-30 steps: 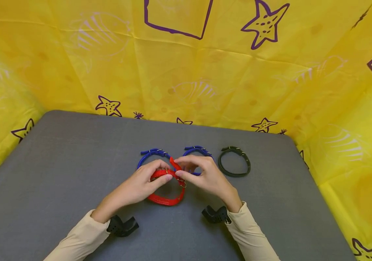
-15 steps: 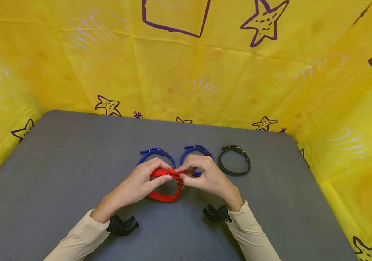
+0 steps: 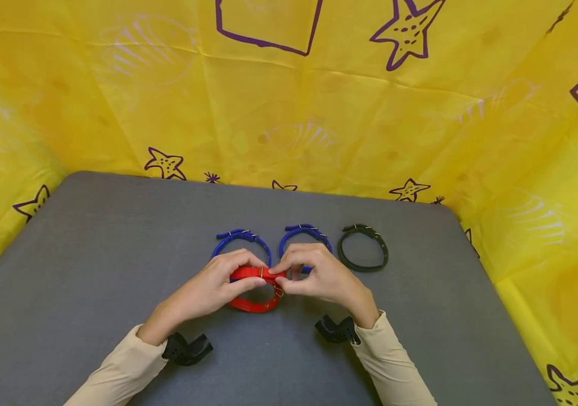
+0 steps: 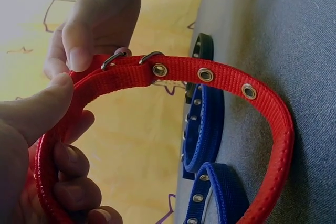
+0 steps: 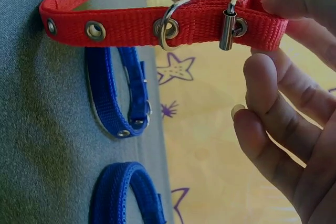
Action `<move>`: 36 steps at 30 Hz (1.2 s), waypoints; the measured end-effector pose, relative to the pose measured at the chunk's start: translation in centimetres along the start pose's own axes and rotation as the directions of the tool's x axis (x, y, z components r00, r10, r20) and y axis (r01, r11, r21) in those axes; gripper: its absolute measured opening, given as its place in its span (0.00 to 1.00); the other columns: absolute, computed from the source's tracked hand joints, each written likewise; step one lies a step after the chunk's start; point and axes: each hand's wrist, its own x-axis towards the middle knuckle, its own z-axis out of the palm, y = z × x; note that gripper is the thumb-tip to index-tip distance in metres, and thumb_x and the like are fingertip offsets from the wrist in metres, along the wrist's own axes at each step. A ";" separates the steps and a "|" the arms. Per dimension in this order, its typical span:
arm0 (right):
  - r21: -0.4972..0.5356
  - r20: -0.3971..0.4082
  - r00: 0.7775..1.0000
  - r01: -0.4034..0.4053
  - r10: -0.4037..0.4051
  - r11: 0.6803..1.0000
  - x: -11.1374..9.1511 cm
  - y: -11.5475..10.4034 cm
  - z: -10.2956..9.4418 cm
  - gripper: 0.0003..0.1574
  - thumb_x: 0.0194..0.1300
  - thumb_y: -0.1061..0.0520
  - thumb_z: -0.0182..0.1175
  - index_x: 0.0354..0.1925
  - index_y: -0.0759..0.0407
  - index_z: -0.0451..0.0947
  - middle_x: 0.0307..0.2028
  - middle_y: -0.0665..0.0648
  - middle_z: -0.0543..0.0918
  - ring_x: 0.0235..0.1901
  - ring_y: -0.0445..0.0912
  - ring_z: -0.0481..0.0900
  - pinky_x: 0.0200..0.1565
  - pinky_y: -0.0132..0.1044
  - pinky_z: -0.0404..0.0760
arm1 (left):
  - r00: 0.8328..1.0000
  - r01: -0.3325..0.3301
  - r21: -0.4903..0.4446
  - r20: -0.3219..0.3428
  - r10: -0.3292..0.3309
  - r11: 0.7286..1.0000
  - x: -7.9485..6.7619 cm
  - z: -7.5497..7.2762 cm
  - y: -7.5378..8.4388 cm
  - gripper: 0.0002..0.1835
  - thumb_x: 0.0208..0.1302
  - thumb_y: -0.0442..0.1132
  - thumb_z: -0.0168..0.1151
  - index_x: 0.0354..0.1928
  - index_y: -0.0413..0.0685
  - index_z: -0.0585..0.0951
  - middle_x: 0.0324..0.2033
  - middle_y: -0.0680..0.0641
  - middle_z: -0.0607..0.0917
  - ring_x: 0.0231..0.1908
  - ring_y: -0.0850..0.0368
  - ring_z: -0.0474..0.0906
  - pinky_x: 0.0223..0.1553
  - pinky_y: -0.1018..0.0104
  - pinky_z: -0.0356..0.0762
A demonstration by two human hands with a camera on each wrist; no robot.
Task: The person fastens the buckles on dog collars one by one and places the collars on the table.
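Observation:
A red pet collar, buckled into a loop, is held between both hands over the table. My left hand grips its left side, thumb in front and fingers curled behind the band. With thumb and forefinger, my right hand pinches the strap beside the buckle. In the right wrist view the metal buckle sits at an eyelet, with a D-ring beside it. The left wrist view shows several eyelets along the red band. Fingers partly hide the strap's folded end.
Behind the hands lie two buckled blue collars, one at left and one in the middle, partly covered by the hands. A dark green collar lies to their right. The grey table meets a yellow patterned cloth.
The red strap end, which stuck up between the hands, now lies folded along the buckle. My right fingers have shifted with it, closer to the buckle. The left hand keeps its grip.

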 end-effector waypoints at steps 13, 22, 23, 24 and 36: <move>-0.048 -0.091 0.993 -0.080 0.075 0.996 0.2 -0.2 0.8 0.15 0.56 0.54 0.74 0.41 0.51 0.81 0.36 0.48 0.86 0.33 0.35 0.84 0.39 0.32 0.83 | 0.997 0.042 -0.065 -0.056 -0.046 0.997 0.0 -1.1 -0.1 0.08 0.66 0.41 0.66 0.45 0.60 0.80 0.39 0.56 0.85 0.35 0.62 0.78 0.37 0.69 0.76; -0.063 -0.104 0.995 -0.002 -0.005 0.998 0.7 0.0 1.5 0.12 0.61 0.56 0.70 0.44 0.54 0.86 0.36 0.49 0.88 0.31 0.34 0.81 0.38 0.28 0.82 | 0.995 0.072 -0.068 -0.067 -0.076 0.995 -0.1 -1.2 -0.2 0.07 0.67 0.44 0.65 0.45 0.62 0.81 0.37 0.57 0.84 0.34 0.61 0.77 0.35 0.69 0.76; -0.061 -0.104 0.995 0.005 -0.011 0.998 0.7 0.0 1.5 0.12 0.62 0.56 0.70 0.45 0.55 0.86 0.36 0.49 0.88 0.30 0.35 0.81 0.38 0.28 0.82 | 0.995 0.077 -0.067 -0.065 -0.081 0.995 -0.2 -1.3 -0.2 0.07 0.67 0.44 0.65 0.45 0.62 0.81 0.37 0.57 0.84 0.34 0.61 0.77 0.35 0.69 0.76; -0.059 -0.102 0.995 0.010 -0.016 0.998 0.8 0.0 1.6 0.12 0.62 0.56 0.69 0.45 0.55 0.86 0.36 0.50 0.88 0.30 0.35 0.81 0.38 0.28 0.82 | 0.995 0.077 -0.066 -0.062 -0.081 0.995 -0.2 -1.3 -0.2 0.07 0.68 0.44 0.64 0.45 0.62 0.81 0.37 0.57 0.84 0.34 0.61 0.77 0.35 0.69 0.76; -0.097 -0.078 0.997 -0.032 0.024 0.995 0.7 0.1 1.8 0.18 0.66 0.56 0.66 0.54 0.52 0.83 0.44 0.50 0.87 0.33 0.32 0.80 0.39 0.31 0.82 | 0.988 0.118 -0.107 -0.084 -0.127 0.987 -0.4 -3.9 -1.7 0.05 0.70 0.42 0.62 0.45 0.56 0.81 0.29 0.48 0.78 0.25 0.59 0.67 0.27 0.66 0.67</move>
